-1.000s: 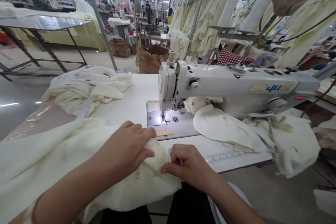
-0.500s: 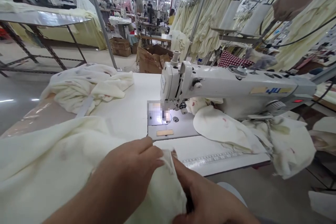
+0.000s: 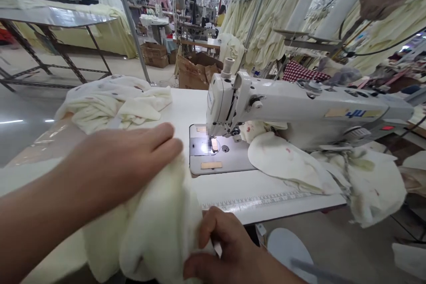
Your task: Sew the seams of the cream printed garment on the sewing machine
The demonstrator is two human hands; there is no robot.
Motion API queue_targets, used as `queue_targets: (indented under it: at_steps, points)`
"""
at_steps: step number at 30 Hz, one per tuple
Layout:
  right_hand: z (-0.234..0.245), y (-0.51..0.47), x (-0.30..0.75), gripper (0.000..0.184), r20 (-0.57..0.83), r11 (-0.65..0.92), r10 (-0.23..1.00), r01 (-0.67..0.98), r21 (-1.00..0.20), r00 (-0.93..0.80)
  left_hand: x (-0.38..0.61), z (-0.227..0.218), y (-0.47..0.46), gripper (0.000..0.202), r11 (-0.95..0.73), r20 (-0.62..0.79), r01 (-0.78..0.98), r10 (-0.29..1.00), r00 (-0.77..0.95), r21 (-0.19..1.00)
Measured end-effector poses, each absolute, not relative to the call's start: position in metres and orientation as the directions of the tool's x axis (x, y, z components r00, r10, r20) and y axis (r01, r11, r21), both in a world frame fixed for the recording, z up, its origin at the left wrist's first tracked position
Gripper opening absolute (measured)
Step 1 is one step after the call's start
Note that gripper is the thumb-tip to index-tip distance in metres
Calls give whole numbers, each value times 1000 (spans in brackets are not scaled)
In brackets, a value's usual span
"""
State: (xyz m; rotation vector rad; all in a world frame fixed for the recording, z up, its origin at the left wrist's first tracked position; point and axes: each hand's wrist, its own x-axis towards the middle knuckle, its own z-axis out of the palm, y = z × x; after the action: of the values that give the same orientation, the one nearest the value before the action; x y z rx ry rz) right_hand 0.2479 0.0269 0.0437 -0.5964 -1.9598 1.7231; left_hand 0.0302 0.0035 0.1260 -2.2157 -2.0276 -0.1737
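Observation:
A cream, soft fabric piece [image 3: 163, 217] hangs in folds over the near edge of the sewing table. Its upper edge is pinched in my left hand [image 3: 133, 155], left of the needle plate [image 3: 229, 164]. Lower down, my right hand [image 3: 226, 248] grips the fabric's right edge with bent fingers, in front of the table. A small pale glint shows between those fingers, too unclear to name. Beyond both hands stands a white sewing machine [image 3: 282, 102], its lamp lighting the needle area, which is partly blurred out.
Printed cream cloth [image 3: 109, 97] is heaped at the table's far left. Cut fabric pieces [image 3: 282, 159] lie under the machine arm. A ruler strip [image 3: 259, 202] runs along the front edge. Behind are a cardboard box [image 3: 193, 73] and hanging garments [image 3: 266, 22].
My left hand has moved left and up, drawing the fabric's upper edge with it. My right hand has shifted slightly down and left. The view has tilted a little.

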Motion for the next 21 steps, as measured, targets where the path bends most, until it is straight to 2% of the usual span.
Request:
queue_targets:
  at_steps: [1,2,4,6,8,11,13,18,19,21]
  points:
    - [39,25,252,24,-3,130,608,103,-986,-794,28,125,21,23,-167,33,969,984,176,-183]
    - [36,25,258,17,-27,194,602,179,-964,-798,28,119,40,21,-197,-14,960,980,198,-199]
    - [36,32,272,14,-33,410,566,315,-856,-824,35,99,71,21,-243,-60,951,970,235,-194]
    - [39,43,284,17,2,597,547,388,-702,-837,43,74,88,25,-240,-47,957,971,235,-165]
    - [45,57,288,16,63,697,541,405,-591,-838,48,56,92,27,-224,-19,964,975,223,-144]
    - [50,80,275,21,164,773,522,383,-505,-837,47,47,87,27,-212,18,972,976,215,-104]
    - [50,92,260,26,183,770,531,381,-512,-827,44,49,82,25,-201,31,977,979,204,-71]
    - [38,103,231,54,8,478,663,415,-775,-748,38,66,73,16,-107,54,994,993,108,-14]
    - [35,101,228,59,-11,447,674,419,-790,-739,36,70,72,15,-80,61,997,995,81,-18]
    - [30,97,225,64,45,509,680,428,-747,-732,31,79,73,15,-32,78,999,996,35,-44]
